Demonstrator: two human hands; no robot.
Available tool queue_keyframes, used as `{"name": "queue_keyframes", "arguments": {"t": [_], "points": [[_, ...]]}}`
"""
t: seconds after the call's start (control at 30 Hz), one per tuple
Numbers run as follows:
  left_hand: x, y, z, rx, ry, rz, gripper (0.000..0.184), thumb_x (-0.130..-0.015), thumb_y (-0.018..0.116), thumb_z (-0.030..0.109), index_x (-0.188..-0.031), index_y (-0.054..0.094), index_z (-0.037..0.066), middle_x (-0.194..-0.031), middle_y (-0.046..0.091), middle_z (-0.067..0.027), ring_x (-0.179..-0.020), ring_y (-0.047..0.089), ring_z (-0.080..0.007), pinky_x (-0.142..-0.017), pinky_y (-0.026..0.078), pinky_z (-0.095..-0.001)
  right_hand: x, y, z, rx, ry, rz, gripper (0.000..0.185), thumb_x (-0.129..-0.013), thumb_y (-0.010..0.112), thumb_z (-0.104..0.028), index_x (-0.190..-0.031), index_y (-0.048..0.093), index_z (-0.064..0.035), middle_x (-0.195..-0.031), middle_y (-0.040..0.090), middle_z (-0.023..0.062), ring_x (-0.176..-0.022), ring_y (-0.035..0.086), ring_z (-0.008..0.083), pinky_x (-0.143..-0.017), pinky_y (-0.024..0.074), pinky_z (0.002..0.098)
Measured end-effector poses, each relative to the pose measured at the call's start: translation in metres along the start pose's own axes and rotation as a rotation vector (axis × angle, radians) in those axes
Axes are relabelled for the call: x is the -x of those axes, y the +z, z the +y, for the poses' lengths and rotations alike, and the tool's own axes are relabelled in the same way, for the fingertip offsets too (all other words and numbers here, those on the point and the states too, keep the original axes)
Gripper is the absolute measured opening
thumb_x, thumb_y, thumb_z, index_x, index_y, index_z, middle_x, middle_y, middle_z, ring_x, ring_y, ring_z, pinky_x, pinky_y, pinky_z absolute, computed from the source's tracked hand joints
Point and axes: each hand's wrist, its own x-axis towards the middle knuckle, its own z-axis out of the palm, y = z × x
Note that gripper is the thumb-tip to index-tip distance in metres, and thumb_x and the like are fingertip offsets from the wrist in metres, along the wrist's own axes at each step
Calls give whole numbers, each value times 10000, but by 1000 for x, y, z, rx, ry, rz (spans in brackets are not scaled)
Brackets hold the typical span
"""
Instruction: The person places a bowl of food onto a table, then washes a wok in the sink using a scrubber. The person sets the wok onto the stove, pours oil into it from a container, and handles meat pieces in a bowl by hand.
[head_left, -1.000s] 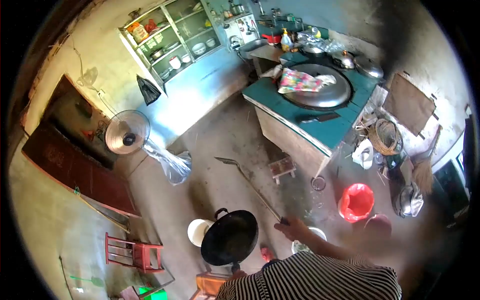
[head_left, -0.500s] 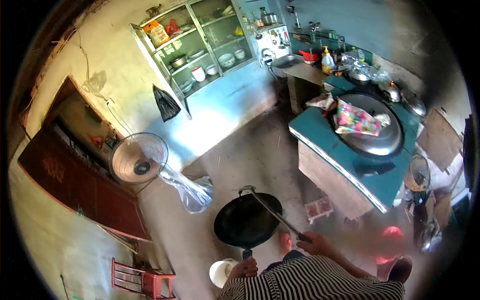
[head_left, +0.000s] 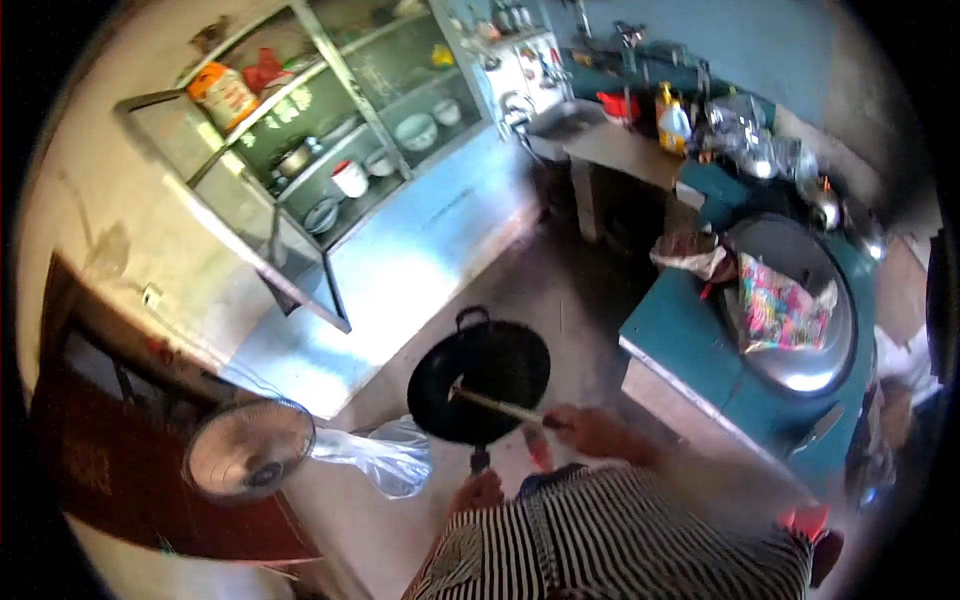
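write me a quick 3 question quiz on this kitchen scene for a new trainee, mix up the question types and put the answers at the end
1. Multiple choice: what is the right hand holding?
a) a red container
b) a long-handled utensil
c) a plastic bag

2. True or false: the knife lies on the green-topped counter.

3. Fill in the blank: the left hand holds the wok by its ______.

Key: 1. b; 2. true; 3. handle
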Motion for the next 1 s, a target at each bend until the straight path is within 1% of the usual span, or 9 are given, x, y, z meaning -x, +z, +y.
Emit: {"name": "queue_keyframes", "arguments": {"t": [0.07, 0.13, 0.2, 0.47, 0.57, 0.77, 0.83, 0.9, 1.0], "points": [[-40, 34, 57, 136, -104, -56, 226, -916, 501, 152, -715, 400, 135, -584, 343, 38, -448, 323, -72, -394, 251, -209, -39, -32, -8, -57, 39, 70, 385, -888, 519, -231, -1213, 494, -26, -1082, 615, 196, -939, 605, 337, -856, 457, 412], [-75, 69, 102, -138, -81, 154, 241, -932, 488, 150, -709, 398, 152, -561, 332, 51, -428, 294, -61, -387, 238, -199, -72, -61, -15, -60, 127, 97, 371, -891, 514, -201, -1223, 495, -35, -1110, 607, 197, -968, 600, 328, -877, 451, 406], [-114, 80, 143, -154, -139, 29, 261, -935, 493, 175, -695, 394, 156, -552, 324, 56, -430, 300, -56, -384, 235, -197, -98, -94, -33, -142, 309, 123, 368, -883, 510, -167, -1227, 495, -37, -1108, 605, 204, -1009, 588, 325, -900, 442, 408], [-293, 170, 260, -443, -213, 116, 287, -945, 465, 189, -674, 378, 153, -537, 313, 50, -408, 298, -61, -365, 216, -200, -236, -197, 49, -112, 276, 379, 437, -875, 545, -199, -1272, 452, -44, -1192, 562, 192, -1080, 557, 322, -933, 426, 404], [-378, 176, 297, -500, -168, -59, 176, -968, 431, 207, -803, 441, 143, -545, 339, 54, -396, 286, -57, -330, 233, -197, -284, -259, 80, -136, 305, 376, 467, -870, 553, -202, -1293, 434, -45, -1195, 559, 194, -1066, 566, 333, -924, 435, 404], [-497, 282, 362, -295, -352, 73, 265, -941, 477, 172, -688, 402, 149, -526, 358, 49, -394, 304, -66, -366, 260, -212, -357, -386, 90, -197, 369, 400, 486, -863, 557, -177, -1306, 421, -31, -1101, 590, 221, -1021, 595, 304, -912, 456, 375], [-540, 303, 382, -373, -347, 39, 259, -943, 477, 185, -696, 408, 147, -525, 359, 51, -398, 308, -60, -368, 266, -210, -386, -406, 123, 11, 106, 566, 502, -850, 563, -164, -1311, 416, -33, -993, 626, 204, -867, 641, 263, -829, 496, 361], [-586, 316, 405, -405, -416, -100, 252, -953, 466, 217, -716, 425, 144, -540, 360, 56, -413, 315, -47, -378, 277, -190, -416, -438, 143, 25, 83, 564, 505, -840, 560, -153, -1309, 416, -31, -937, 634, 185, -782, 639, 235, -760, 511, 347], [-658, 338, 436, -395, -454, -55, 262, -953, 473, 231, -710, 423, 147, -549, 359, 55, -420, 313, -46, -390, 277, -179, -461, -490, 165, -46, 103, 590, 511, -821, 548, -132, -1303, 417, -24, -847, 636, 151, -652, 618, 190, -640, 523, 320]]}}
